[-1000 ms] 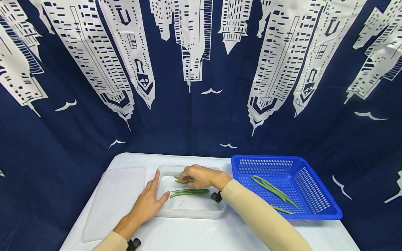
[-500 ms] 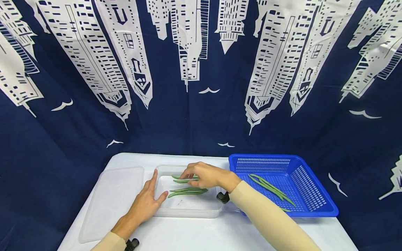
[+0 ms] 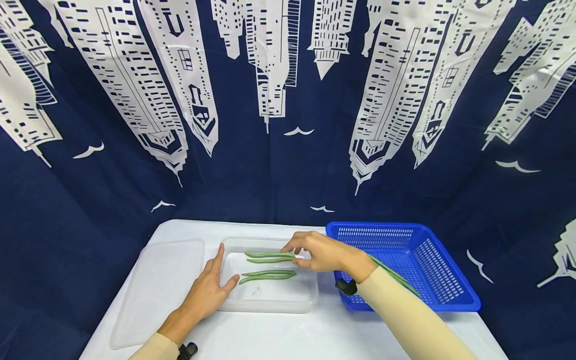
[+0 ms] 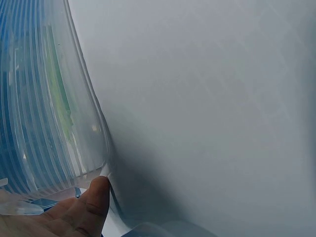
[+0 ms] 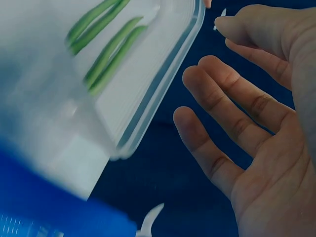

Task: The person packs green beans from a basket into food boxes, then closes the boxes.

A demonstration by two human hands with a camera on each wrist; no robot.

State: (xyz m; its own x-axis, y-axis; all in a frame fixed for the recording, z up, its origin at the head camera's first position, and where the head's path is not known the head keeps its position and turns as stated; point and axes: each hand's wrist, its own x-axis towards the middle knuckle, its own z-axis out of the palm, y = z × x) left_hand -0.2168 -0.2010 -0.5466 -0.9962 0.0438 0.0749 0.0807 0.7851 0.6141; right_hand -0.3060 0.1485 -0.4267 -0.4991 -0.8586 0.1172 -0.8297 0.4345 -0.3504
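Observation:
My left hand (image 3: 209, 290) rests at the left side of a clear plastic food container (image 3: 265, 306), its fingers spread and fairly straight. In the left wrist view its thumb tip (image 4: 98, 190) sits right at the container's edge. Two pairs of green beans lie inside, a back pair (image 3: 269, 260) and a front pair (image 3: 270, 273). Over the container's right end, my right hand (image 3: 312, 252) holds nothing, overlapping the tips of the back pair in the head view. The right wrist view shows its fingers (image 5: 212, 94) loosely extended.
A blue plastic basket (image 3: 450, 260) stands at the right with green beans (image 3: 398, 280) in it, partly hidden by the right arm. The container's flat translucent lid (image 3: 159, 290) lies at the left on the white table (image 3: 270, 337). A dark patterned cloth (image 3: 270, 175) hangs behind.
My right hand has let go of the back green beans, lifted off and moved right toward the basket. The back pair now shows nearly whole. The left hand stays at the container.

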